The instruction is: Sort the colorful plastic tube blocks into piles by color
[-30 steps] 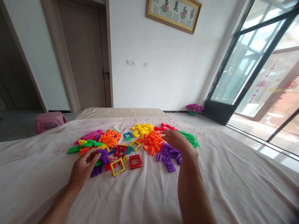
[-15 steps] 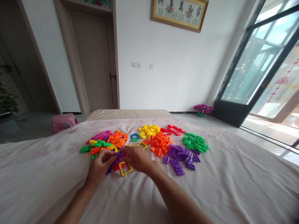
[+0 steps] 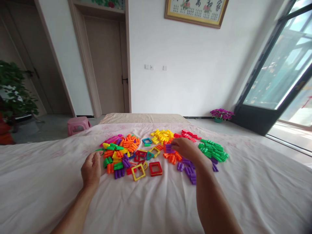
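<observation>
My right hand (image 3: 184, 148) is closed around a purple plastic building piece (image 3: 169, 149), above the orange pile (image 3: 174, 158). On the left, my left hand (image 3: 91, 169) is at the near edge of a mixed pile of building pieces (image 3: 118, 155). Its fingers are pinched on a green plastic piece (image 3: 98, 150), which they mostly cover. In front of the mixed pile lie a yellow square frame (image 3: 138, 172) and a red square frame (image 3: 156, 169). A teal triangle frame (image 3: 149, 156) rests between the piles.
Sorted piles of yellow (image 3: 162, 136), red (image 3: 187, 134), green (image 3: 213, 150) and purple pieces (image 3: 190, 174) lie on the pale cloth (image 3: 156, 208). A blue square frame (image 3: 147, 141) is at the back. Beyond the table stands a pink stool (image 3: 78, 126).
My right hand has moved right from the mixed pile to above the orange pile, carrying a purple piece. My left hand has shifted left to the pile's edge. The view has turned slightly left.
</observation>
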Available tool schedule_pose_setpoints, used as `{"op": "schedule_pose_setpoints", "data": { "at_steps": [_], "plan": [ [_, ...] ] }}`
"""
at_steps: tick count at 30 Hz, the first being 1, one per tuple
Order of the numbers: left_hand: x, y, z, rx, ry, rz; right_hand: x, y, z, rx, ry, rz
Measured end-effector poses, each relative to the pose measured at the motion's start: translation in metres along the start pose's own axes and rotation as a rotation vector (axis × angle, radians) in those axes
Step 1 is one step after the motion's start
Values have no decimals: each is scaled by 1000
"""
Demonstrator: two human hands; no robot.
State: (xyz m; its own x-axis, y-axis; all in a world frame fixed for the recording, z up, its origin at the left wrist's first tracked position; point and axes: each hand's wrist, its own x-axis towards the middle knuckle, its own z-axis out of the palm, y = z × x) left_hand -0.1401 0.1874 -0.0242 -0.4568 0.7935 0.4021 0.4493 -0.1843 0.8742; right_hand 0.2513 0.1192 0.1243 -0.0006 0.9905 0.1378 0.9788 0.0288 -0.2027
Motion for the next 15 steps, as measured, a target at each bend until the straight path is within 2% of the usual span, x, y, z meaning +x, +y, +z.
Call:
{"op": "schedule_pose_setpoints", "data": {
  "at_steps": [2,4,7,9,11,13,15],
  "plan": [
    [8,-13,-4,114,30,-25,-10,34,-12,-56,-45,100],
    [12,-20,-6,194,30,-46,-20,60,-20,-78,-37,190],
    [15,-25,-5,263,-18,-70,-31,70,-29,-114,48,278],
    [14,-25,-3,309,-74,-78,-32,55,-32,-105,66,227],
    [13,-24,-1,350,-134,-69,-28,25,-28,-56,38,97],
    [12,-23,1,383,-186,-52,-21,-12,-14,6,-7,-66],
    [11,-23,2,408,-232,-35,-13,-49,11,82,-61,-235]
  ]
}}
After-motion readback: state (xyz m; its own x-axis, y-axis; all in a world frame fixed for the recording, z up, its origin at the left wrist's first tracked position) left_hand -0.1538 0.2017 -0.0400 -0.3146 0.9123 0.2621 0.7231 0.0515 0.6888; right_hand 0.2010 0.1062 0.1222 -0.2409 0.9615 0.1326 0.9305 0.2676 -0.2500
